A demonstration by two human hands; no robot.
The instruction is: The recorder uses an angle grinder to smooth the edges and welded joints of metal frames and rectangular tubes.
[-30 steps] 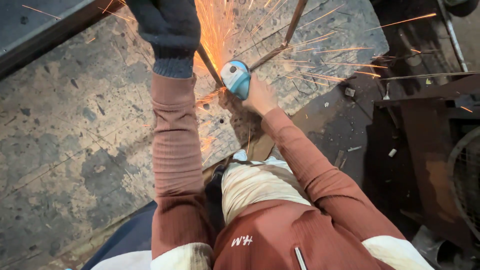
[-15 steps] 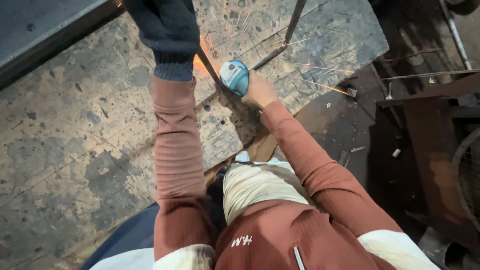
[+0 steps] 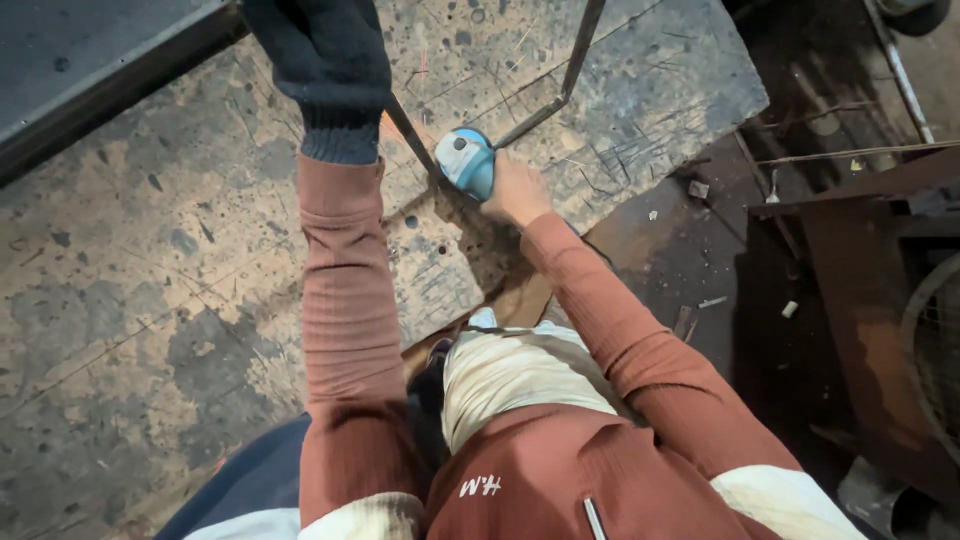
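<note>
My left hand, in a dark knitted glove, is closed around a thin bent steel bar and holds it against the scarred wooden worktop. My bare right hand grips a blue angle grinder, whose head rests against the bar just below the gloved hand. A small orange glow shows at the contact point. The grinder's disc is hidden behind the bar and its body.
A dark metal beam runs along the worktop's upper left. Rusty steel plates and frames stand on the dirty floor to the right, with thin rods and small scraps scattered near them.
The wide spray of sparks from a second ago has died down to a small glow. Both hands and the grinder stay in nearly the same place.
</note>
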